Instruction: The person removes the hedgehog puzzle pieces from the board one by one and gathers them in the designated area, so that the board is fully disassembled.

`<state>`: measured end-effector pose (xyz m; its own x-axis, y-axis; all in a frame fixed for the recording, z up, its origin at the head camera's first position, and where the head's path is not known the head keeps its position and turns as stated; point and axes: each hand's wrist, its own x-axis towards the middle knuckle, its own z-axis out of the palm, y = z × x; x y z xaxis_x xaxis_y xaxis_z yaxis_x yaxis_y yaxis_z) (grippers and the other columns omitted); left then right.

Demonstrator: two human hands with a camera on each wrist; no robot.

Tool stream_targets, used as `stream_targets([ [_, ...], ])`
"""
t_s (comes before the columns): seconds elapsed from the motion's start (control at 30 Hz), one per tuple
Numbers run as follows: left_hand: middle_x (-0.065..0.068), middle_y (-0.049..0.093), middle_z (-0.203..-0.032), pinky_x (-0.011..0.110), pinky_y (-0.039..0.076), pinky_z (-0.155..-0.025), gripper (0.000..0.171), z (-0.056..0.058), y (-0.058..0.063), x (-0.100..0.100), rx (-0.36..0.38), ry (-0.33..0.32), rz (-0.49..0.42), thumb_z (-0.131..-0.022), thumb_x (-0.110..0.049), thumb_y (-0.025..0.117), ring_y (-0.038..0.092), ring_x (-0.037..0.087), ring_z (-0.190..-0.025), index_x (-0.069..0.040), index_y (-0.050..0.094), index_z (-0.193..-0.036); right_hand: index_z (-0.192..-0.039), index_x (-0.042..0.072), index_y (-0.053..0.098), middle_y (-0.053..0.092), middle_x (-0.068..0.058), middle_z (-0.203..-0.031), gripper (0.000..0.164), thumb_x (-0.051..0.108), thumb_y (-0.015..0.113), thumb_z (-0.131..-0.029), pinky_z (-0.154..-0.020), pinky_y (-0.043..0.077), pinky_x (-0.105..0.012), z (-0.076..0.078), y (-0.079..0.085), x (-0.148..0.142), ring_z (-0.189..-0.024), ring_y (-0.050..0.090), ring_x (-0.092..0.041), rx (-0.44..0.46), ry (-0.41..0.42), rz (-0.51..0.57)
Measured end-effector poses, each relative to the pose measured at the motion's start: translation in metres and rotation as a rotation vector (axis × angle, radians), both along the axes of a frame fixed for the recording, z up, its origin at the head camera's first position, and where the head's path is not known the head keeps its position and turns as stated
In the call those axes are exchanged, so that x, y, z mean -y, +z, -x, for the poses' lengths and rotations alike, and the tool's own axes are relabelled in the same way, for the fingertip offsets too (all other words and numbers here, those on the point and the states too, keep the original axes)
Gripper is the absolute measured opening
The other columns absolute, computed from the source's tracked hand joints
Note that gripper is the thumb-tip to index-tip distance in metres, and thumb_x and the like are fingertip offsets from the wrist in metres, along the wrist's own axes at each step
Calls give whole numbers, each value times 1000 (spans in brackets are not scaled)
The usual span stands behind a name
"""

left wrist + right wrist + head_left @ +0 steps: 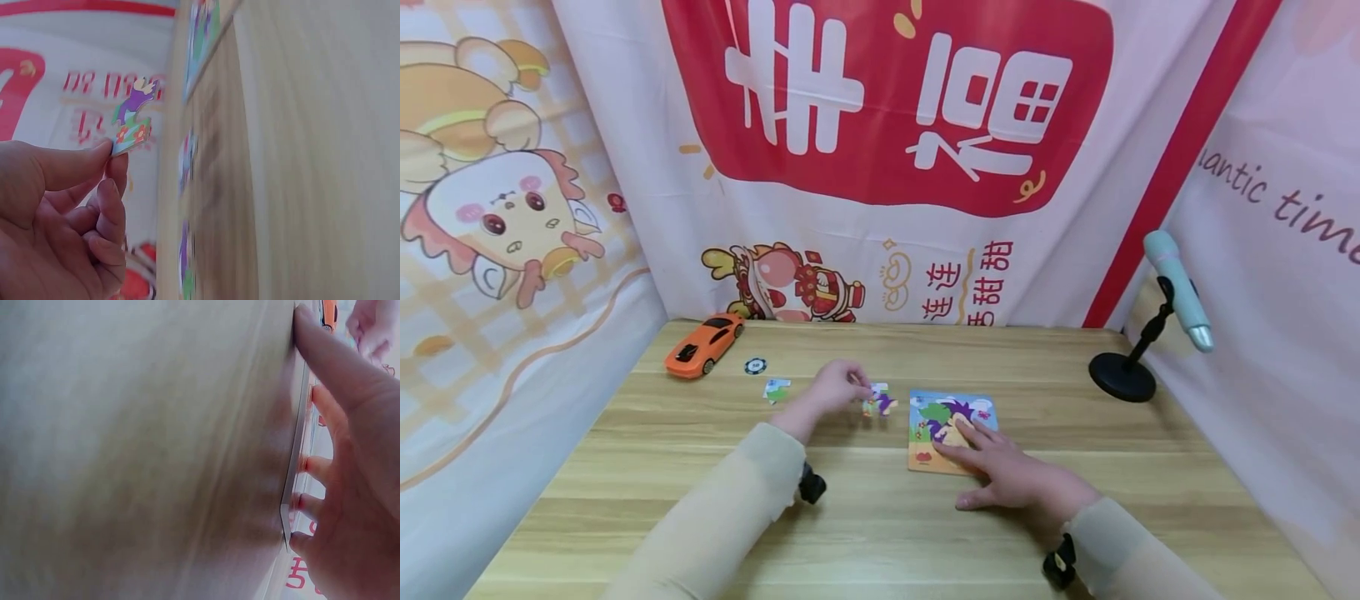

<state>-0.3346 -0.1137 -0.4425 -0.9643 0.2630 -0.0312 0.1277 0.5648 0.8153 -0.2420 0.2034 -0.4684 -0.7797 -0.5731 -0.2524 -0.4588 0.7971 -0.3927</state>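
In my left hand (pixel 837 387), thumb and fingertips pinch a jigsaw puzzle piece (pixel 131 119) with purple, green and red-flower print, raised above the table. My right hand (pixel 1011 471) rests with spread fingers on a square jigsaw puzzle board (pixel 925 457), which shows a cartoon figure with purple hair. The hand covers part of the board's right side. To the left of my left hand lies a blue and green puzzle piece (pixel 777 390). Two loose pieces, one of them a purple and green piece (pixel 185 259), appear edge-on and blurred in the left wrist view.
An orange toy car (pixel 706 346) stands at the back left, near a round chip (pixel 756 366). At the right, a mint microphone (pixel 1178 287) sits on a black stand (pixel 1122 377). Printed cloth (pixel 880 250) hangs behind the wooden table (pixel 850 533).
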Motion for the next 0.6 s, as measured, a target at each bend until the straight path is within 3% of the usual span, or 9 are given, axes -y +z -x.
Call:
stream_targets([
  [0.23,7,63,-90,36,50,-72,8,-3,3,83,71,65,98,-86,-8,73,58,23,-82,-6,66,-91,-153,47,25,0,-7,-165,104,73,73,-65,-106,8,-72,-1,-3,-3,-146,-3,-43,4,23,-12],
  [0.4,7,62,-92,35,47,-74,7,-8,-1,139,161,80,158,-90,-10,69,55,22,-84,-4,67,-93,-153,48,25,0,-7,-165,106,73,74,-63,-106,7,-72,-2,-4,-2,-146,-4,-43,12,20,-10],
  [0.6,6,63,-86,33,45,-70,5,-22,-2,165,220,82,196,-92,-7,66,55,22,-80,-3,67,-90,-154,44,26,-1,-9,-165,108,72,75,-62,-106,7,-72,-1,-2,0,-146,-4,-45,-7,26,-7],
])
